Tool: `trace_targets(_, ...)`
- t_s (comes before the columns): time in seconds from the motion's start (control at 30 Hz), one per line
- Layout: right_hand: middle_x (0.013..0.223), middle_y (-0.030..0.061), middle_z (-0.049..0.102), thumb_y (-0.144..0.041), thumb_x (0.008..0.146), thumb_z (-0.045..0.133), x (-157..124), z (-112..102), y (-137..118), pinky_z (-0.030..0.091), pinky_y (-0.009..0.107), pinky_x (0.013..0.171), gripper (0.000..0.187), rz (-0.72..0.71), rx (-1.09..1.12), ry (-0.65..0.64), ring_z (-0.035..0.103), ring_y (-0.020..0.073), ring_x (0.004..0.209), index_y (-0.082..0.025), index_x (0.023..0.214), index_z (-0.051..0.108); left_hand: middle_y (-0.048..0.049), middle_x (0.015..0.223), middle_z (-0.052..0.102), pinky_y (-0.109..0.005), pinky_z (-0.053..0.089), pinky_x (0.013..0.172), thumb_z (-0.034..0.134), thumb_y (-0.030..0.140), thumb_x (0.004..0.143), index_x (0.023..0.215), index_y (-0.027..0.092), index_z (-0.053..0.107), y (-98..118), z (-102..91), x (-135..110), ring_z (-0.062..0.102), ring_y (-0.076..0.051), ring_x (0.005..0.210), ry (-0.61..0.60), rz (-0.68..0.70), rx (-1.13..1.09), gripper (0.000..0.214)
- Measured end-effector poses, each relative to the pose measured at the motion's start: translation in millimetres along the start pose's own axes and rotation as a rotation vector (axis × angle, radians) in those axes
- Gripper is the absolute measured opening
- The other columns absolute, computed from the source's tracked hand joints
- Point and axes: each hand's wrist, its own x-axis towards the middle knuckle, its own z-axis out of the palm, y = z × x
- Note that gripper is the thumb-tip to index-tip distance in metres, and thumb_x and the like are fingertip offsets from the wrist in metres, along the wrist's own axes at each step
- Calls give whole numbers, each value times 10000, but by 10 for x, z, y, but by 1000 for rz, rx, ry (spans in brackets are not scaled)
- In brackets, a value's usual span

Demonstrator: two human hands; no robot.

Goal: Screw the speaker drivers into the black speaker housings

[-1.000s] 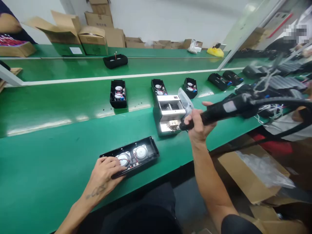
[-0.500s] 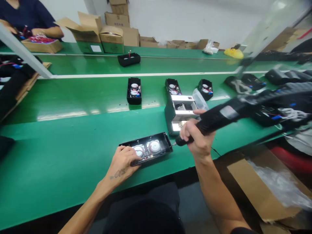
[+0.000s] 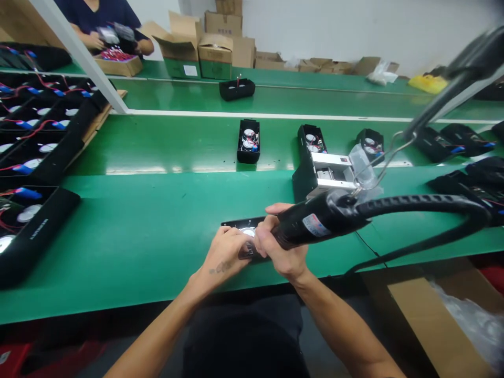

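A black speaker housing (image 3: 241, 226) with round silver speakers lies near the front edge of the green bench (image 3: 157, 210). My left hand (image 3: 227, 256) rests on its left part, fingers curled over it and pressing it down. My right hand (image 3: 280, 247) is wrapped round a black electric screwdriver (image 3: 315, 223), held over the housing with its tip hidden behind my hands. A thick black cable (image 3: 425, 202) runs from the tool to the right. A wire hook (image 3: 388, 157) hangs it from above.
A small metal parts bin (image 3: 326, 170) stands behind my hands. Three more open housings (image 3: 248, 139) sit farther back. Rows of black housings with red wires (image 3: 35, 157) fill the left. Another person (image 3: 106, 23) works at the far left, beside cardboard boxes (image 3: 197, 50).
My right hand has brought the screwdriver leftward and down from the metal bin onto the housing. The camera has swung left, and my left hand has stayed on the housing.
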Motion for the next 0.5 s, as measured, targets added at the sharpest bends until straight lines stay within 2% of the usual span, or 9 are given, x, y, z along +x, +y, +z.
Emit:
trace_targets(0.27, 641, -91, 527, -284, 906, 699, -21, 74, 107, 531, 316, 552, 282, 71, -3, 20, 547, 125, 517, -288, 1135, 534, -26, 925, 757, -432, 412, 873, 730, 301, 868, 969, 276, 736, -48, 45, 0, 649, -242, 878, 14, 7, 1, 104)
trace_targets(0.4, 737, -38, 607, -293, 841, 761, -32, 82, 98, 600, 382, 667, 286, 68, -72, 6, 628, 167, 645, -280, 1050, 567, -34, 891, 748, -436, 415, 872, 678, 230, 872, 864, 245, 712, -41, 53, -5, 650, -236, 874, 18, 20, -16, 38)
trace_targets(0.5, 799, -1, 651, -266, 779, 801, -37, 42, 84, 622, 434, 768, 276, 58, -163, -38, 663, 203, 738, -272, 964, 595, -41, 845, 739, -439, 431, 875, 673, 211, 852, 778, 226, 678, -24, 44, -5, 647, -235, 863, 24, 15, -18, 75)
